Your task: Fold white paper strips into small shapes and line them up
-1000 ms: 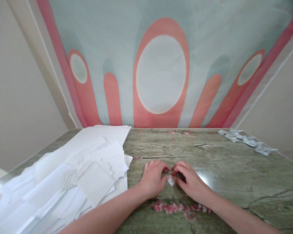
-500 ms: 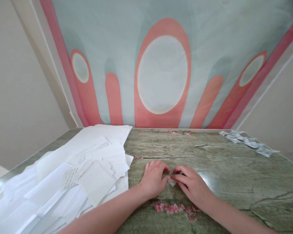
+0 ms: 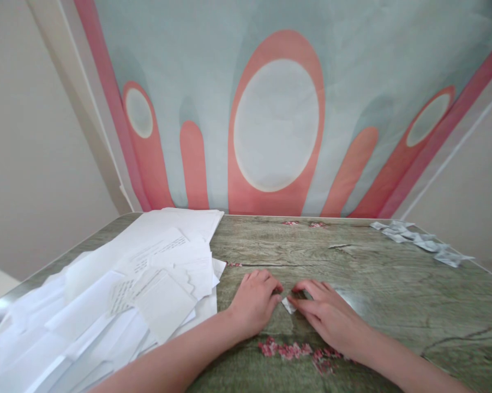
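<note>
Near the middle of the wood-patterned table (image 3: pixel 262 243), a small folded white paper piece (image 3: pixel 288 305) lies between my two hands. My right hand (image 3: pixel 328 311) touches its right side, thumb and fingertips closed around that edge. Just left of the paper is my left hand (image 3: pixel 257 301), its fingers curled, with a small gap between its thumb and forefinger and nothing seen between them. The underside of both palms is hidden.
A large spread pile of white paper sheets (image 3: pixel 164 305), some with print, covers the table's left side. Several small folded paper pieces (image 3: pixel 420 240) lie in a row at the far right edge. Behind the table stands a patterned backdrop (image 3: pixel 276 125).
My left hand has drawn slightly left, away from the paper piece, which now shows more fully. My right hand stays at the paper. The whole view has shifted a little.
</note>
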Demonstrator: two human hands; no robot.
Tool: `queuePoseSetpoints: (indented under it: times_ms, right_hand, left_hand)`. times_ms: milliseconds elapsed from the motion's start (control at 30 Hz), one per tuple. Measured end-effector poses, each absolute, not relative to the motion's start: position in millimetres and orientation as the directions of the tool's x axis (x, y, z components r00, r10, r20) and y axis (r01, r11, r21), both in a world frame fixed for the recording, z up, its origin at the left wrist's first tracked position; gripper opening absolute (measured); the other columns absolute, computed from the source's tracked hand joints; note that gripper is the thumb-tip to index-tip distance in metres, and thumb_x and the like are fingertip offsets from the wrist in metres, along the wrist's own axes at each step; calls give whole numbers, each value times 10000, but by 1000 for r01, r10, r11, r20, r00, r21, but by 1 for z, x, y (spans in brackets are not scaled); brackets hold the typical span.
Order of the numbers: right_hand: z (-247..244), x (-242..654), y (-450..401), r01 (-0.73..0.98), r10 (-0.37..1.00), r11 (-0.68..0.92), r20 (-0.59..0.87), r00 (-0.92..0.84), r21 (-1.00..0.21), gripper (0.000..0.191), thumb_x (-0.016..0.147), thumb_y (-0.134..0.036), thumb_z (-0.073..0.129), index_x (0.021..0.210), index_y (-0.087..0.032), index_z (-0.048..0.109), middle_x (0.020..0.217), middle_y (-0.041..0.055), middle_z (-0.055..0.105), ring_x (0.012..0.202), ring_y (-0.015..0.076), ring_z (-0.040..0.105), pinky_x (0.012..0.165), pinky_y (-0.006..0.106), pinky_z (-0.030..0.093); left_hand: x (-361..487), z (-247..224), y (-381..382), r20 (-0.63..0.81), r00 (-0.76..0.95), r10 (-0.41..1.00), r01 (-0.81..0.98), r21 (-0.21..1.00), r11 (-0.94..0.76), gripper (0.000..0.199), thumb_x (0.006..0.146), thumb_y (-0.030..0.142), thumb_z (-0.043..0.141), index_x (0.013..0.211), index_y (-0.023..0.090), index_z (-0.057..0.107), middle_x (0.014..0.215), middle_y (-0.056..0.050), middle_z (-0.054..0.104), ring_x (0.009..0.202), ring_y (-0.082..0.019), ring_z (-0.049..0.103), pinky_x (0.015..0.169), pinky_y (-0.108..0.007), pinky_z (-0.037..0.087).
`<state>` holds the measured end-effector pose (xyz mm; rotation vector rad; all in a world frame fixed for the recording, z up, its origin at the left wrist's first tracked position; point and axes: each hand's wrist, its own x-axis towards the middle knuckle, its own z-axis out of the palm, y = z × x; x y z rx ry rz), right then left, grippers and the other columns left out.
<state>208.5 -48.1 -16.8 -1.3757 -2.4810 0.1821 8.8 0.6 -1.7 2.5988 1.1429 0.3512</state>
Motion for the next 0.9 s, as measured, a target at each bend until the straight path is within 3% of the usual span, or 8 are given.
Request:
queuePoseSetpoints:
  times_ms: [167,333,467,667,900]
  right_hand:
    - [-17,210,-48,796,823,568,150,-548,-211,425,837,-54,439,1165,-297,559,1080,64,557,956,225,504,785,366,373]
    - [-16,213,-48,797,815,580,127,-566,-171,468,835,-61,459,1238,-294,498,1109,63,555,987,214,494,812,348,372]
    - [-21,215,-49,776,777,626,146,-612,-78,489,803,-70,509,1253,-260,476,1122,67,560,990,214,501,810,350,384]
    - [-40,202,-58,802,733,559,326,-597,211,351,777,-56,516,1124,-103,548,1083,111,593,933,241,529,818,398,397]
    - [-39,201,-62,803,757,536,273,-594,262,362,723,-35,549,1081,-94,556,1022,109,603,883,244,551,754,388,439]
  left_hand:
    - [10,8,-16,54,790,611,606,84,-791,268,764,183,580,1032,187,579,1000,-75,561,967,-249,479,843,-370,374]
    - [16,5,-28,57,819,571,573,-135,-808,244,835,192,503,1055,117,577,920,-93,579,928,-252,487,862,-399,367]
    - [18,4,-28,50,822,567,567,-164,-807,233,828,193,515,1031,109,593,935,-95,578,953,-254,481,865,-391,369]
    - [20,6,-26,56,825,562,561,-195,-804,244,833,204,523,1043,105,598,971,-103,584,1002,-259,470,877,-389,362]
    - [21,4,-25,70,824,562,566,-166,-808,198,838,214,526,975,109,625,979,-103,591,1039,-261,463,905,-393,341]
